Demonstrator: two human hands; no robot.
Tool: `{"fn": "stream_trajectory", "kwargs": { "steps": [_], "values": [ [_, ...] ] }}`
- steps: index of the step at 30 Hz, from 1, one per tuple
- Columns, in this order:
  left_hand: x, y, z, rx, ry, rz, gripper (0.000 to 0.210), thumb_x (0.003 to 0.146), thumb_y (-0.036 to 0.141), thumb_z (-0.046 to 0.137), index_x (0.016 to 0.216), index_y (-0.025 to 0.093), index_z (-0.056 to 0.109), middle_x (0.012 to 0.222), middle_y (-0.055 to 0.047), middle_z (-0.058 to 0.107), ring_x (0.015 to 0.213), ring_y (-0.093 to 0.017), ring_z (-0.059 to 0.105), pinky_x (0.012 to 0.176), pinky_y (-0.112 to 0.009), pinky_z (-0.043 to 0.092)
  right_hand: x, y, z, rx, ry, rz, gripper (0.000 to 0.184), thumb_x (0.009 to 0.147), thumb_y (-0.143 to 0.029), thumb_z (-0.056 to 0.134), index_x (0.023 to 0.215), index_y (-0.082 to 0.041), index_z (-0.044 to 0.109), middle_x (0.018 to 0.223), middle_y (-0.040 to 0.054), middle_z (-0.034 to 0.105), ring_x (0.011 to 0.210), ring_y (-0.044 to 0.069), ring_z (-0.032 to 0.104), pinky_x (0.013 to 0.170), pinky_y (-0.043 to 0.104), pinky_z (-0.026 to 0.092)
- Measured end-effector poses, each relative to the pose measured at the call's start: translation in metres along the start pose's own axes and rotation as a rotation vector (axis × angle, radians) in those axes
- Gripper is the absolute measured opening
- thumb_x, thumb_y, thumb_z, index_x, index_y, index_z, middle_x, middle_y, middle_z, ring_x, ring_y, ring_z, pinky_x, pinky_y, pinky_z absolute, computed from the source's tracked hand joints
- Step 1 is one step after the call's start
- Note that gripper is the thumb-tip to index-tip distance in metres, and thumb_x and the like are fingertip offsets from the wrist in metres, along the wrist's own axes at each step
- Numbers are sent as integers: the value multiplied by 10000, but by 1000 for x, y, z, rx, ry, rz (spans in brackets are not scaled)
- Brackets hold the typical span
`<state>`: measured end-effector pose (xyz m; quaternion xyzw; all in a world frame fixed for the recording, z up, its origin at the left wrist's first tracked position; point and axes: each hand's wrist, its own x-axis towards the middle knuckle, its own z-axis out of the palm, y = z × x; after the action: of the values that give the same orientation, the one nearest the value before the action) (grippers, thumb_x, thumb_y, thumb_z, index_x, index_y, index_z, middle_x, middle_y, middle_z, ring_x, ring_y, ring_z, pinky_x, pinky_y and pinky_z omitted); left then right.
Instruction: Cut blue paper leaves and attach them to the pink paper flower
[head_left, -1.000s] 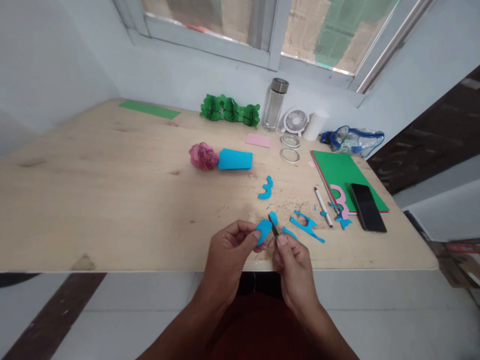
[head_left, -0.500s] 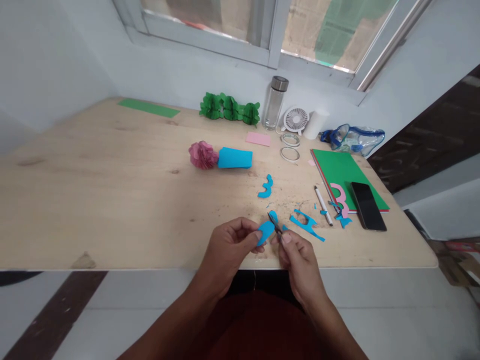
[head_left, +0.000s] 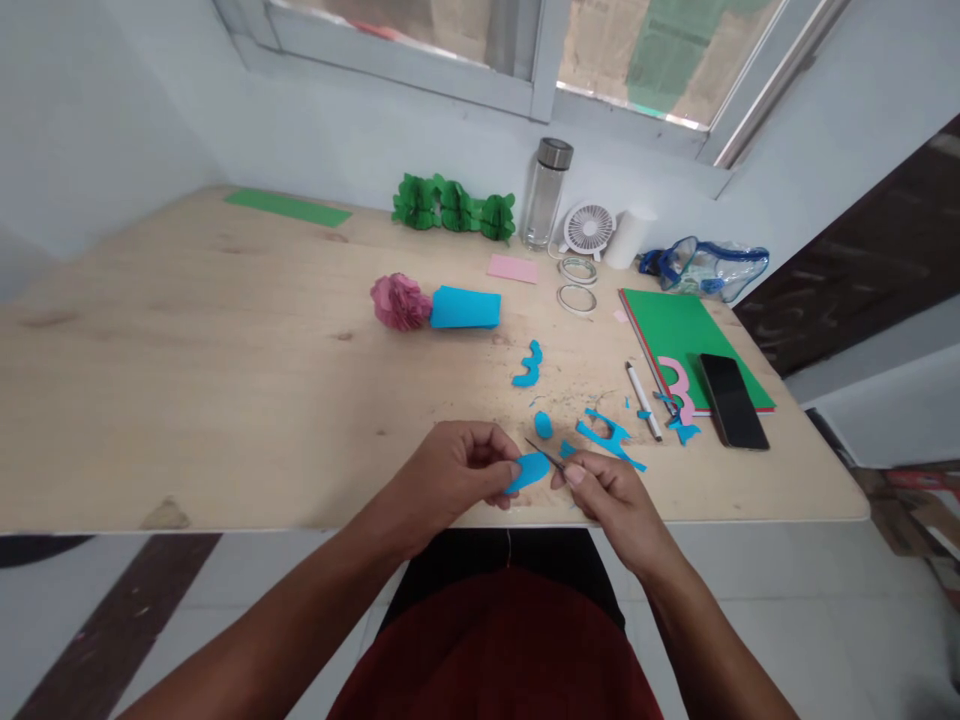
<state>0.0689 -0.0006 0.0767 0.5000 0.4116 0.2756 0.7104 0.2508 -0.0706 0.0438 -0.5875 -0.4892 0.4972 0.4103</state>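
Near the table's front edge, my left hand pinches a blue paper piece with a rounded right end. My right hand is closed around small scissors, their dark blades pointing up and left just over the rounded end; their handles are hidden by my fingers. A small blue oval cutout lies on the table just beyond the blades. Right of it rest a blue paper scrap with cut-out gaps and a smaller blue bit. Farther back lies a wavy blue cutout.
Behind are a pink paper flower, a folded blue paper, green paper decorations, a glass bottle, a small fan and tape rolls. To the right are a white pen, green paper and a phone.
The blue oval has come apart from the held piece and now lies on the table. The scissors have tilted leftward, and the held paper has turned flatter.
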Motion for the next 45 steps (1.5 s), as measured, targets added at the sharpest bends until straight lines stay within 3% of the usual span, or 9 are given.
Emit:
{"fn": "stream_trajectory", "kwargs": {
  "steps": [23,31,35,38,42,45],
  "values": [
    [5,1,-3,91,-47,-36,56,588,206,690,550,179,660,481,-12,599,438,-124,550,452,-231,485,-3,-4,-5,-50,-23,-64,324,843,-451,535,706,-180,647,510,-66,281,471,87,221,443,227,160],
    [4,1,-2,74,-64,-47,87,588,227,705,536,183,651,470,-8,597,430,-123,543,444,-224,460,-2,-3,-3,-63,66,-64,323,813,-446,579,647,-175,637,517,-51,359,495,92,286,470,231,213],
    [3,-5,3,-43,25,-10,98,594,225,715,536,183,649,489,-8,605,460,-122,539,485,-231,458,-1,7,3,102,161,8,361,804,-504,573,684,-169,635,478,-82,250,447,77,184,433,231,131],
    [3,-14,12,-187,151,49,77,617,228,712,592,171,667,574,-5,625,563,-115,555,577,-223,465,0,10,15,302,238,23,369,803,-521,567,748,-164,639,476,-91,247,436,75,167,421,229,109],
    [2,-25,30,-407,285,33,101,605,226,736,621,158,662,647,-2,629,645,-115,552,628,-224,458,4,3,37,396,328,-10,270,740,-439,664,813,-180,650,556,-68,395,469,72,216,433,218,160],
    [1,-31,40,-541,309,-2,127,590,227,749,648,159,660,715,-12,651,692,-131,567,647,-247,464,7,-2,48,434,367,-10,193,714,-375,682,735,-191,628,618,-50,480,492,75,263,451,217,200]
  ]
}}
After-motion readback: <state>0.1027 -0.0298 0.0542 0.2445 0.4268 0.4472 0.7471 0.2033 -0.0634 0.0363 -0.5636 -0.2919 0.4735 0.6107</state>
